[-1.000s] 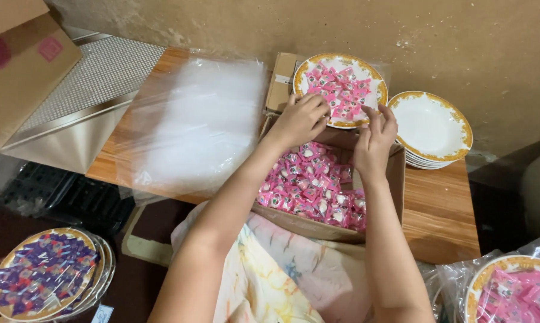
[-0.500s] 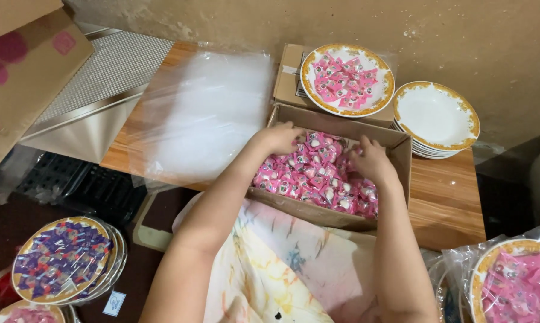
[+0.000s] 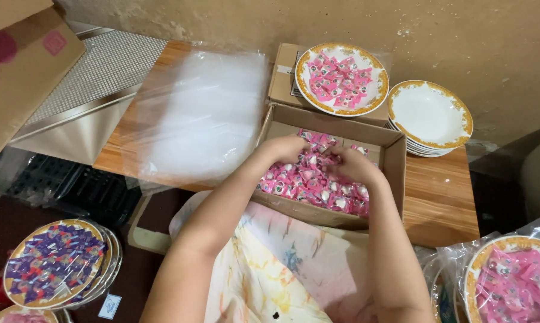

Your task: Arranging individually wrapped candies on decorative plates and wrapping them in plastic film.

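Note:
Both of my hands are down inside an open cardboard box [image 3: 392, 157] full of small pink wrapped candies [image 3: 310, 185]. My left hand [image 3: 286, 148] is curled over the candies at the box's left side. My right hand [image 3: 355, 165] is cupped over them near the middle, fingers bent into the pile. Whether candies are gripped inside either hand is hidden. Behind the box a gold-rimmed white plate [image 3: 341, 79] heaped with the same pink candies rests on a smaller carton. To its right stands a stack of empty gold-rimmed plates [image 3: 429, 116].
A pile of clear plastic sheets [image 3: 201, 113] covers the wooden table's [image 3: 440, 203] left part. Plates of purple candies [image 3: 55, 261] sit low at the left, a bagged plate of pink candies [image 3: 512, 281] at the lower right. A large carton [image 3: 18, 66] leans at the left.
My hands left the candy plate at the back and dropped into the box, then drew closer together over the candies.

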